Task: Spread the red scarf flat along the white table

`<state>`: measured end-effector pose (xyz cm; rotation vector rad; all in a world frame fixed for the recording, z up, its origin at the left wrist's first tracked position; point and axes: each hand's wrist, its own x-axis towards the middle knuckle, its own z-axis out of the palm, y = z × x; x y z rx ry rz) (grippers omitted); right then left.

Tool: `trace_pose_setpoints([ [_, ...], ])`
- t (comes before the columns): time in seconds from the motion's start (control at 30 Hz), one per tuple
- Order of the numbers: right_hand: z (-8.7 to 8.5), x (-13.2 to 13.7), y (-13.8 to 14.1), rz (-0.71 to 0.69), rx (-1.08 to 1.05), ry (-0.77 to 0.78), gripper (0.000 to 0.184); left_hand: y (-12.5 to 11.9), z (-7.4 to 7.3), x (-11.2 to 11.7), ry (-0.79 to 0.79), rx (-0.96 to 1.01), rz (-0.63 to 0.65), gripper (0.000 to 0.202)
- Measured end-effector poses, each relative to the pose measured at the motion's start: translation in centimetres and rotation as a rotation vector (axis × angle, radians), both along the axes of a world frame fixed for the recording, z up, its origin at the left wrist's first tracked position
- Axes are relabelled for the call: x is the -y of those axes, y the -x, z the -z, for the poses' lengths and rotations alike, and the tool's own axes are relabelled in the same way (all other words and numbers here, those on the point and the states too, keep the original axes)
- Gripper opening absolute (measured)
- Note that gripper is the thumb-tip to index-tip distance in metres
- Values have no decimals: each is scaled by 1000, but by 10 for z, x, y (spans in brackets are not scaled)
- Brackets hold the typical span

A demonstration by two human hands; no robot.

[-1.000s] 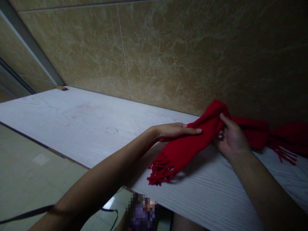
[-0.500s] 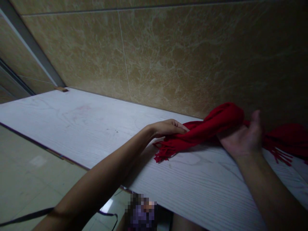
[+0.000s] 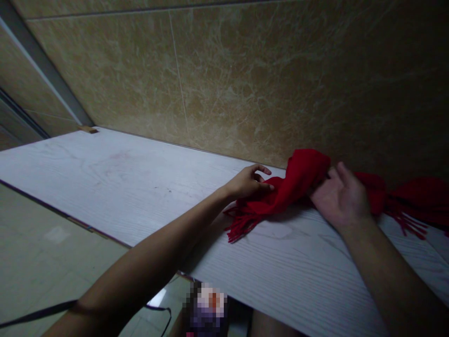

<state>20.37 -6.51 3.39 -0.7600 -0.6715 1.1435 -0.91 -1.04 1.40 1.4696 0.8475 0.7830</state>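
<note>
A red scarf (image 3: 301, 173) lies bunched and folded on the white wood-grain tabletop (image 3: 168, 210) against the wall, its fringed end pointing toward the left front. My left hand (image 3: 250, 182) is at the scarf's left side, thumb and fingers apart, with the fingertips touching or just over the cloth. On the other side, my right hand (image 3: 340, 196) has its palm turned up and its thumb raised. Its fingers reach toward the raised fold and are partly hidden there. More red fringed cloth (image 3: 421, 201) lies farther right; whether it is the same scarf, I cannot tell.
A tan marbled tile wall (image 3: 228, 84) rises along the table's back edge. A small brown block (image 3: 88, 129) sits at the far left corner. Below the front edge are a tiled floor (image 3: 45, 243), a dark strap (image 3: 42, 314) and a blurred-out patch.
The scarf's raised fold has moved left and stands more bunched. My right hand has shifted left with it. The fingers of my left hand have spread from the cloth.
</note>
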Motion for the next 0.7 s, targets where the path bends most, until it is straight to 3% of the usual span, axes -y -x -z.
trace_pose_setpoints([
  [0.13,9,-1,3,-95,85,73,9,-2,4,-4,23,55,-11,8],
  [0.27,25,-6,5,-158,302,85,38,-4,13,-9,-20,88,-20,3],
  [0.4,41,-10,5,-114,513,96,32,-3,14,-9,19,183,37,28],
  [0.5,46,-9,4,-123,643,135,30,-1,4,-5,71,329,76,52],
  [0.57,45,-4,6,-206,693,183,33,-1,-4,-1,115,431,91,65],
  [0.7,39,8,18,-371,694,199,38,-2,-11,2,182,451,135,58],
])
